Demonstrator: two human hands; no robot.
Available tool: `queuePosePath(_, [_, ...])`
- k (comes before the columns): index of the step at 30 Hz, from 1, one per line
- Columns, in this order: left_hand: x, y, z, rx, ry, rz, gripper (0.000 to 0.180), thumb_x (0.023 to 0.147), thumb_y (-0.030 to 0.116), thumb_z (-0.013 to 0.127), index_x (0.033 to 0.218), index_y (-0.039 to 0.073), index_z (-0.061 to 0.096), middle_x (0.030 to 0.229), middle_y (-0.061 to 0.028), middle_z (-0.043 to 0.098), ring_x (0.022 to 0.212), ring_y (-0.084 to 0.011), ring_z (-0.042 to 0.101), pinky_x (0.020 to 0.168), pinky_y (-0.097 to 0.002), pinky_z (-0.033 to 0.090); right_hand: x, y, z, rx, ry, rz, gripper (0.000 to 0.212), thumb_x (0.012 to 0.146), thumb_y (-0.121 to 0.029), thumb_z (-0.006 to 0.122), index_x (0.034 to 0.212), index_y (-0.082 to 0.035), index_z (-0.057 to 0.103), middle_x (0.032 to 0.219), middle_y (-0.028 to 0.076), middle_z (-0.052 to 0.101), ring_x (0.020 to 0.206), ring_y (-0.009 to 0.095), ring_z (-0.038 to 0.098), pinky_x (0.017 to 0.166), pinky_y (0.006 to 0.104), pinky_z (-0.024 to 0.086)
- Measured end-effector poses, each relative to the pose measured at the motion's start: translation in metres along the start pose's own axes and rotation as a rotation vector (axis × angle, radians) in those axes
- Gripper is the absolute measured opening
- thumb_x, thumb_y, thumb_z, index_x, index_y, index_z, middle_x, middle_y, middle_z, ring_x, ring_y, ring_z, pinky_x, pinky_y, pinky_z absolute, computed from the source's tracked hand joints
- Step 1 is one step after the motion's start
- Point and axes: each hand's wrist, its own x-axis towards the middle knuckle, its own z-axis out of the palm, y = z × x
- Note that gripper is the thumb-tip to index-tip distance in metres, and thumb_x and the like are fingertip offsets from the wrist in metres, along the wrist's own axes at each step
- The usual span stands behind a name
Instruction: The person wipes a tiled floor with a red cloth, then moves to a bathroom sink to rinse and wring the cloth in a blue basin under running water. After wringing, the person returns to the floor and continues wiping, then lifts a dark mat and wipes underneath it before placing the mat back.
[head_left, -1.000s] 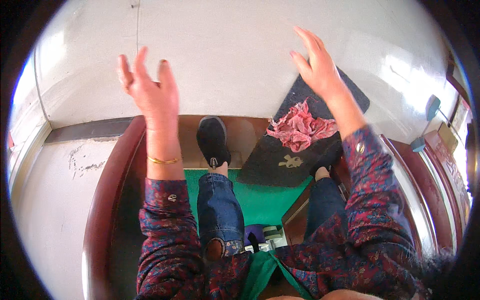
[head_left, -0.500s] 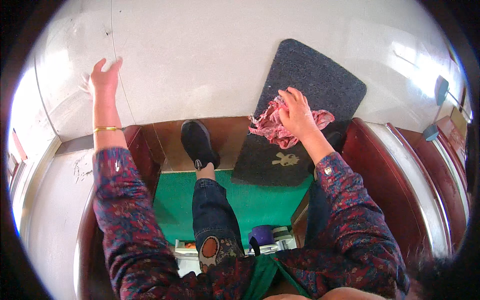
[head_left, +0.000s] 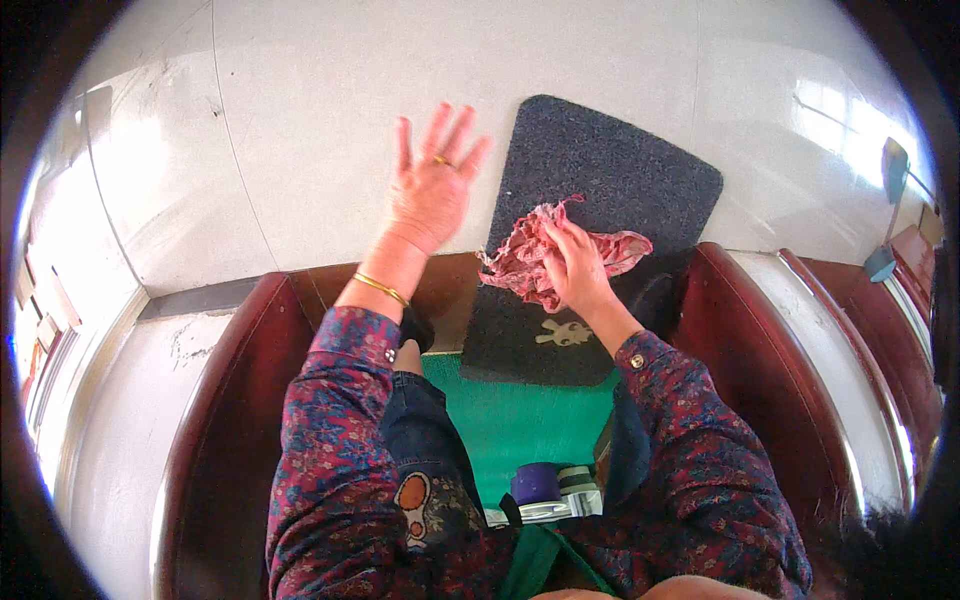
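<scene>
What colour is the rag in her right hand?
Pink and red, crumpled rag under the right hand, on the dark mat; head view.

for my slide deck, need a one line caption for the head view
Right hand grips a crumpled pink rag on a dark doormat; left hand raised open above the pale floor.

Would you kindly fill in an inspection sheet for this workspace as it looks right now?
Surface: pale tiled floor, glossy, with thin joints.
Job's things: pink rag, crumpled, lying on the dark grey doormat.
Clutter: purple cap on the green mat near the knees.
Grippers: right hand grips the rag; left hand open, fingers spread, empty.
Cables: nothing seen.
Surroundings: dark red wooden threshold on both sides; a small blue object at the right edge.
</scene>
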Motion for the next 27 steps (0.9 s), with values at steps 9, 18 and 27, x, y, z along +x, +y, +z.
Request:
queuePosePath(9, [-0.006,0.042,-0.016,0.010,-0.278,0.237,0.035,0.083,0.015,0.051,0.116,0.008,0.058,0.141,-0.0058,0.043,0.141,-0.0254,0.021,0.113,-0.0611,0.005,0.108,-0.085,-0.065,0.303,0.220,-0.018,0.045,0.088,-0.035,0.057,0.120,-0.002,0.057,0.132,0.024,0.046,0.127,0.039,0.040,0.106,0.0437,0.032])
queuePosePath(18, [-0.016,0.002,-0.024,0.062,-0.291,0.268,0.060,0.080,0.019,0.052,0.139,0.010,0.040,0.146,-0.0143,0.037,0.139,-0.0329,0.026,0.113,-0.0595,0.008,0.165,-0.174,-0.042,-0.062,-0.107,-0.010,0.054,0.082,-0.042,0.057,0.111,0.003,0.061,0.143,0.028,0.033,0.136,0.040,0.026,0.110,0.0541,0.020])
queuePosePath(27, [-0.039,-0.059,-0.016,-0.172,-0.230,0.146,0.037,0.081,0.012,0.049,0.116,0.003,0.057,0.129,-0.0142,0.053,0.127,-0.0299,0.042,0.111,-0.0450,0.026,0.209,-0.198,-0.011,-0.101,-0.110,-0.419,0.019,0.077,-0.025,0.061,0.084,-0.008,0.067,0.135,0.016,0.046,0.132,0.036,0.035,0.106,0.0527,0.028])
